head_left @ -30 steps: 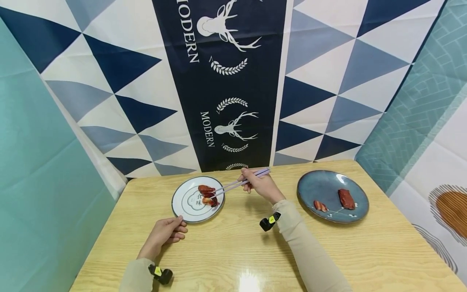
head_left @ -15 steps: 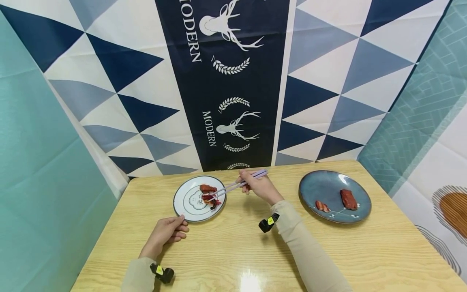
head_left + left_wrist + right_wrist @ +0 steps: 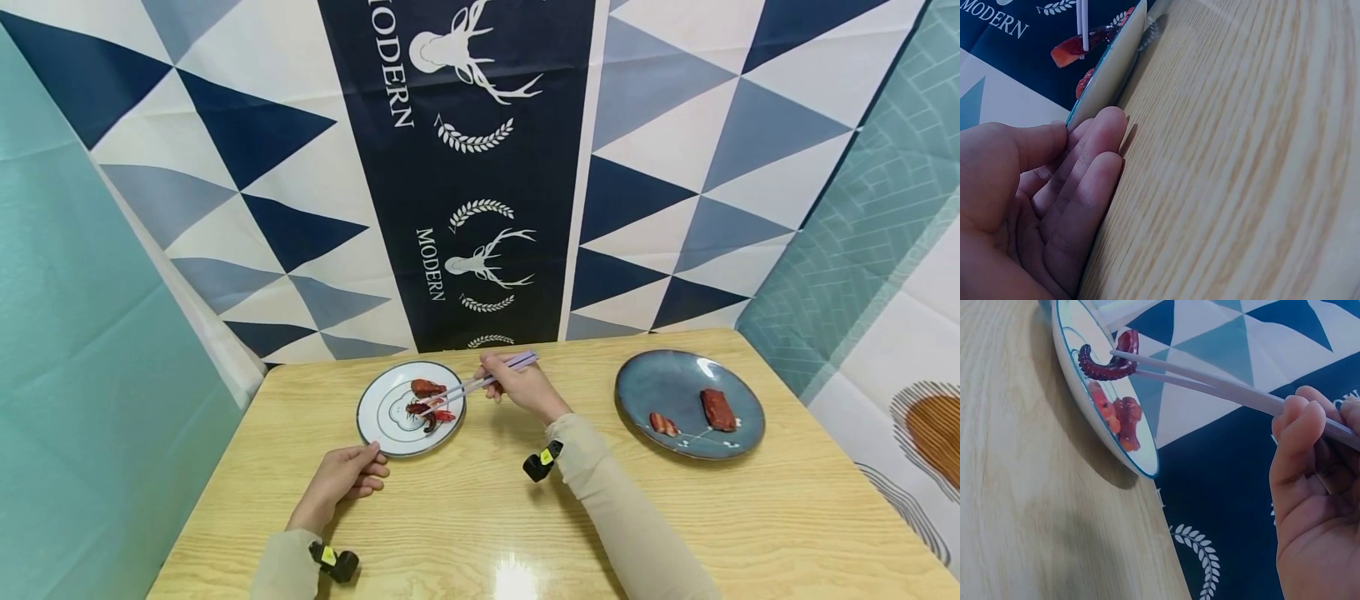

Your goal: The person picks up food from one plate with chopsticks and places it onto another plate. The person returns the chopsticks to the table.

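Observation:
My left hand (image 3: 345, 479) pinches the near-left rim of a white plate (image 3: 372, 406) between thumb and fingers. In my right hand (image 3: 521, 387) is a pair of pale purple chopsticks (image 3: 480, 383), reaching left over this plate. Their tips grip a curled, dark red octopus tentacle (image 3: 1104, 367) with bumpy suckers, held above the plate in the right wrist view. The left wrist view shows its reddish cut end (image 3: 1067, 55). A brownish-red piece of food (image 3: 428, 387) and a bright red-orange piece (image 3: 1102, 407) lie on the plate.
On the right of the wooden table (image 3: 480, 500) stands a blue-grey plate (image 3: 648, 379). It bears a dark red slab of meat (image 3: 717, 410) and a small striped slice (image 3: 663, 424). A patterned cloth wall (image 3: 487, 167) rises behind the table's far edge.
My right hand has shifted slightly left and nearer. The tentacle has turned and lifted with the chopstick tips, baring more of the red piece. My left hand stays at the rim.

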Demonstrator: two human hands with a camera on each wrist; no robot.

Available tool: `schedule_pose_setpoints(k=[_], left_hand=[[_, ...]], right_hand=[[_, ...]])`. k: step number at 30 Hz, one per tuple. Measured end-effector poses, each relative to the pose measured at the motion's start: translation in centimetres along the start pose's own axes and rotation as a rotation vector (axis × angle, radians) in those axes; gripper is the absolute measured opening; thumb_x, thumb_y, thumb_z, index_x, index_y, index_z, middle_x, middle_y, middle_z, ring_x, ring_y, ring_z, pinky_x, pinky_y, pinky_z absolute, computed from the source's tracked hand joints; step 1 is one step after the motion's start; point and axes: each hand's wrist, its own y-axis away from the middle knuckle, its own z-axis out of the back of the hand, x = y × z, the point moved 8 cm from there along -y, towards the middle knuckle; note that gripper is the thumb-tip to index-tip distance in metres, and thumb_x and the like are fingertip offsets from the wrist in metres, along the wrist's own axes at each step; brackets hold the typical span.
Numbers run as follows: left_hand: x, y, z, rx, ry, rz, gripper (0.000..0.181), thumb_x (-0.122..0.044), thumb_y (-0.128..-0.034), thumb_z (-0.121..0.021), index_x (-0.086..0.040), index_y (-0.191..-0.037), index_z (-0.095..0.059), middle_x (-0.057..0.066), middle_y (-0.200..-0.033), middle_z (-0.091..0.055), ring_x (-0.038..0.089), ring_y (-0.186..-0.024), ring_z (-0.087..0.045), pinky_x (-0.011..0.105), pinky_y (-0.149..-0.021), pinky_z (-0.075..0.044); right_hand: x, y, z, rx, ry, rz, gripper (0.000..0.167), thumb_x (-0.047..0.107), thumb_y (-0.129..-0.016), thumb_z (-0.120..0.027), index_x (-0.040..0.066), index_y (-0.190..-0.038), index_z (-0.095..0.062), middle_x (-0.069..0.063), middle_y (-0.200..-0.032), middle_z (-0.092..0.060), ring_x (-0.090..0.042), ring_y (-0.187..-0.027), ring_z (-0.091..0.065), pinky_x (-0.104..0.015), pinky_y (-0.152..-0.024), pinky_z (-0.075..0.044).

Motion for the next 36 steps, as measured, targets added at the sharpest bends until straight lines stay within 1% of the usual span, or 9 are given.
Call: schedule_pose_setpoints(k=[5,11,15,19,23,27,31,33,36], left_hand=[[0.1,0.1,0.1,-0.002,0.002,0.004,0.041,-0.039,-0.1049,-0.060,-0.002,-0.104,-0.075,0.003,-0.083,-0.075,0.010,-0.065,-0.071,0.025,-0.060,-0.060],[0.0,0.1,0.0,-0.002,0.002,0.001,0.040,-0.039,-0.1048,-0.060,-0.002,-0.104,-0.075,0.003,-0.083,-0.076,0.010,-0.066,-0.072,0.025,-0.060,-0.060],[0.0,0.2,0.0,-0.003,-0.002,-0.002,0.040,-0.039,-0.1051,-0.059,-0.002,-0.104,-0.075,0.003,-0.083,-0.076,0.010,-0.066,-0.072,0.025,-0.061,-0.060],[-0.1,0.2,0.0,-0.001,0.001,-0.009,0.040,-0.038,-0.1053,-0.059,-0.002,-0.104,-0.075,0.003,-0.083,-0.076,0.010,-0.066,-0.072,0.025,-0.061,-0.060],[-0.1,0.2,-0.1,0.004,0.009,-0.015,0.039,-0.038,-0.1055,-0.059,-0.002,-0.103,-0.075,0.002,-0.082,-0.076,0.009,-0.066,-0.071,0.024,-0.060,-0.060],[-0.1,0.1,-0.1,0.008,0.015,-0.016,0.038,-0.036,-0.1057,-0.059,-0.002,-0.102,-0.075,0.002,-0.082,-0.076,0.009,-0.065,-0.071,0.024,-0.060,-0.059],[-0.1,0.1,-0.2,0.011,0.018,-0.018,0.038,-0.036,-0.1057,-0.059,-0.001,-0.102,-0.075,0.002,-0.081,-0.075,0.009,-0.065,-0.071,0.023,-0.059,-0.059],[-0.1,0.0,-0.2,0.012,0.022,-0.020,0.038,-0.036,-0.1057,-0.059,-0.001,-0.102,-0.074,0.002,-0.081,-0.075,0.009,-0.065,-0.071,0.023,-0.059,-0.059],[-0.2,0.0,-0.2,0.014,0.028,-0.023,0.038,-0.036,-0.1057,-0.059,-0.001,-0.103,-0.074,0.002,-0.081,-0.075,0.009,-0.064,-0.071,0.023,-0.059,-0.059]], right_hand=[[-0.5,-0.4,-0.7,0.008,-0.003,-0.004,0.052,0.038,-0.109,-0.052,-0.009,-0.100,-0.074,-0.005,-0.073,-0.069,-0.009,-0.060,-0.059,-0.026,-0.056,-0.054],[-0.3,-0.6,-1.3,0.018,-0.003,0.031,0.053,0.035,-0.110,-0.051,-0.013,-0.102,-0.071,-0.002,-0.075,-0.071,-0.007,-0.060,-0.060,-0.022,-0.055,-0.054],[-0.2,-0.5,-1.7,0.027,0.004,0.043,0.049,0.032,-0.110,-0.050,-0.012,-0.102,-0.071,-0.001,-0.076,-0.071,-0.007,-0.060,-0.061,-0.022,-0.056,-0.055],[-0.2,-0.5,-2.0,0.034,-0.012,0.035,0.045,0.031,-0.110,-0.051,-0.007,-0.101,-0.073,-0.001,-0.076,-0.070,-0.007,-0.061,-0.061,-0.021,-0.056,-0.054],[-0.3,-0.6,-2.4,0.034,-0.031,0.006,0.050,0.035,-0.109,-0.052,-0.011,-0.102,-0.071,0.000,-0.074,-0.069,-0.009,-0.062,-0.060,-0.022,-0.058,-0.054],[-0.5,-0.7,-2.6,0.032,-0.041,-0.018,0.053,0.037,-0.109,-0.053,-0.013,-0.104,-0.070,-0.011,-0.077,-0.069,-0.010,-0.063,-0.059,-0.023,-0.058,-0.054],[-0.7,-0.7,-2.8,0.021,-0.035,-0.031,0.051,0.038,-0.108,-0.054,-0.008,-0.101,-0.072,-0.017,-0.079,-0.068,-0.011,-0.063,-0.060,-0.025,-0.059,-0.055],[-0.8,-0.8,-2.9,0.014,-0.023,-0.033,0.049,0.039,-0.108,-0.055,-0.006,-0.100,-0.073,-0.016,-0.078,-0.068,-0.012,-0.063,-0.060,-0.028,-0.060,-0.057],[-1.0,-1.0,-3.1,0.010,-0.008,-0.019,0.049,0.037,-0.108,-0.055,-0.007,-0.100,-0.074,-0.023,-0.080,-0.068,-0.013,-0.063,-0.061,-0.037,-0.062,-0.060]])
